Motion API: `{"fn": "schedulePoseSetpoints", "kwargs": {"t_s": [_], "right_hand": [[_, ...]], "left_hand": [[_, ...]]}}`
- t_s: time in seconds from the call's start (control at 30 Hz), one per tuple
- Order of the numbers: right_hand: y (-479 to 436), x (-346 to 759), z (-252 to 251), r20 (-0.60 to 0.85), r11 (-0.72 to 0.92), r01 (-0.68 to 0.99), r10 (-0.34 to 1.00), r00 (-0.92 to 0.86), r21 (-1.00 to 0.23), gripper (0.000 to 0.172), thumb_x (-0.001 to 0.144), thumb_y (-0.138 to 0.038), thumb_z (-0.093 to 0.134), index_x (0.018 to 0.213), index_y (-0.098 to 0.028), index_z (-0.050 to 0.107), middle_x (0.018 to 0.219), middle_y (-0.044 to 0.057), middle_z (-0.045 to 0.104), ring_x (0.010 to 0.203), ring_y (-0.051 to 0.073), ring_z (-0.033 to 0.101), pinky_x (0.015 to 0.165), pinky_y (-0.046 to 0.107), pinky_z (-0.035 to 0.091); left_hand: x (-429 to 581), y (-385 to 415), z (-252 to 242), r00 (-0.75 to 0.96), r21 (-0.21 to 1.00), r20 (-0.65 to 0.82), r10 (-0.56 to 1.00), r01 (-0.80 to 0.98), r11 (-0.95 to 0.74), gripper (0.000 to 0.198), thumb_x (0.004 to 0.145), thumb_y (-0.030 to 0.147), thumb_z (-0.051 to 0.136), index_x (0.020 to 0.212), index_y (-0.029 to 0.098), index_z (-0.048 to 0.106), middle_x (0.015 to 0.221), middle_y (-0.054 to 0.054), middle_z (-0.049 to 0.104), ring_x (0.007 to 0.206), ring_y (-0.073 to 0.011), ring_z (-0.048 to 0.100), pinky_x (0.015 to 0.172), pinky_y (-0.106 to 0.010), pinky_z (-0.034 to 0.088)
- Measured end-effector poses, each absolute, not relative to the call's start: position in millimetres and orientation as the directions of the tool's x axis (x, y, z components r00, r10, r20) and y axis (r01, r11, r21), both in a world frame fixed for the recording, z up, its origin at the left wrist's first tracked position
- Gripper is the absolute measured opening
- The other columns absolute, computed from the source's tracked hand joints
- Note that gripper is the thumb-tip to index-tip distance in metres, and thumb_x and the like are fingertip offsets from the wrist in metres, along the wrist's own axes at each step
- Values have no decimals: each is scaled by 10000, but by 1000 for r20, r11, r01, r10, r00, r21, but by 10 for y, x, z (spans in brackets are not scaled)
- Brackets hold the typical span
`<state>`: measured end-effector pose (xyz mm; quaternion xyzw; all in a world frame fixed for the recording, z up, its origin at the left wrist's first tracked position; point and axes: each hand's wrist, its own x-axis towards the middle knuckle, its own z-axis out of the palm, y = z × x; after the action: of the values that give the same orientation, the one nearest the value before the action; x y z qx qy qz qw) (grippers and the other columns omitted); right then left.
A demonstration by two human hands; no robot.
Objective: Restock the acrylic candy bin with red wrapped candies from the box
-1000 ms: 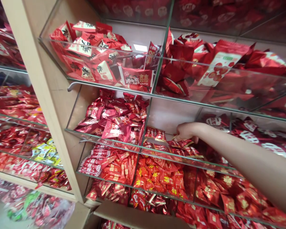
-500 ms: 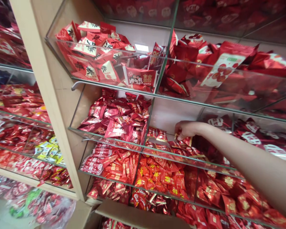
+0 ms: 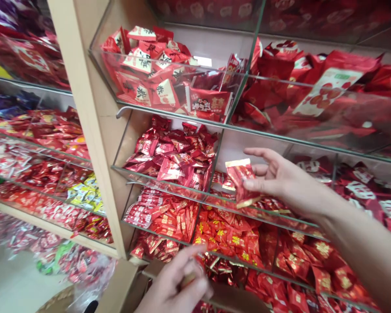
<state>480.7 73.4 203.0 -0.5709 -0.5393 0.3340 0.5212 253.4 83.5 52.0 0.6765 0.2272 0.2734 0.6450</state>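
Between the thumb and fingers of my right hand (image 3: 269,178) is a red wrapped candy (image 3: 243,182) with gold ends, held upright in front of a glass-fronted compartment. More red and gold packets (image 3: 223,180) lie behind it in that compartment. Low in the view, my left hand (image 3: 179,282) has its fingers curled around a small red and gold wrapped candy (image 3: 188,278), mostly covered by the fingers. Below the left hand stands an opened cardboard box (image 3: 120,287), its contents largely hidden.
Glass-divided shelves hold red packets (image 3: 150,65), crimson candies (image 3: 179,152) and orange-red candies (image 3: 228,234). A wooden upright (image 3: 84,108) separates them from another shelf unit at left. Bagged candies (image 3: 81,265) lie on the floor. Glass front edges (image 3: 182,117) run across the view.
My right hand has come out of the compartment toward me with a candy. My left hand has entered from below, fingers curled around a candy. The view has shifted left.
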Motion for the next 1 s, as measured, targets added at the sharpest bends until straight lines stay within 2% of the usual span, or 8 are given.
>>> {"fn": "schedulePoseSetpoints", "kwargs": {"t_s": [0.1,0.17,0.3,0.43,0.53,0.7,0.83,1.0], "right_hand": [[463,4416,1809,240,222,110,950,201,-969,733,562,-216,745,1199,-285,388,875,34,663,690,184,637,583,325,544],[343,4261,1651,281,270,81,925,254,-960,613,597,-229,720,1145,-280,450,939,42,647,770,186,629,625,319,547],[162,4144,1423,343,304,162,870,354,-939,535,675,-258,659,1172,-297,465,1117,48,575,1004,207,555,776,339,521],[55,4094,1275,293,306,47,841,455,-951,625,729,-334,601,1291,-313,329,1103,56,595,961,207,579,768,375,523],[50,4098,1165,300,322,71,749,590,-944,540,746,-321,588,1247,-270,395,1050,62,618,906,192,593,784,377,510],[-3,4167,978,263,345,-56,802,537,-937,213,735,-310,602,929,-245,544,861,14,617,695,141,575,597,281,516],[-84,4224,849,242,296,7,767,594,-955,176,750,-331,583,653,-208,504,652,-31,530,585,101,467,559,227,427],[-167,4239,785,251,194,159,774,581,-968,237,730,-347,597,569,-199,505,533,-42,457,502,96,381,480,228,329]], "left_hand": [[2853,845,842,762,927,331,557,-372,-42,718,767,437,533,1350,244,161,954,-72,669,744,-137,614,701,-277,490],[3004,839,935,667,878,405,626,-475,-61,577,819,370,485,1330,266,239,1048,-64,655,832,-136,623,764,-272,497],[3054,844,924,412,836,548,728,-254,-486,395,848,210,450,1236,280,430,1201,-18,578,1050,-137,547,928,-269,435],[2989,832,882,414,461,814,408,-32,-887,514,791,95,496,1267,253,386,1183,-61,579,982,-153,580,852,-288,489],[3000,757,867,491,639,710,504,-149,-755,510,800,133,496,1274,276,370,1142,-57,597,960,-151,587,851,-297,488],[3027,667,862,653,938,301,695,-334,-93,273,829,266,484,1097,231,518,908,-6,650,749,-94,594,742,-232,485],[3002,716,891,661,968,252,706,-178,-179,220,812,333,498,693,163,572,606,52,489,594,-62,440,578,-173,373],[3006,781,895,712,977,177,679,-42,-211,368,832,415,417,564,162,414,565,61,308,537,-67,299,515,-203,275]]}}
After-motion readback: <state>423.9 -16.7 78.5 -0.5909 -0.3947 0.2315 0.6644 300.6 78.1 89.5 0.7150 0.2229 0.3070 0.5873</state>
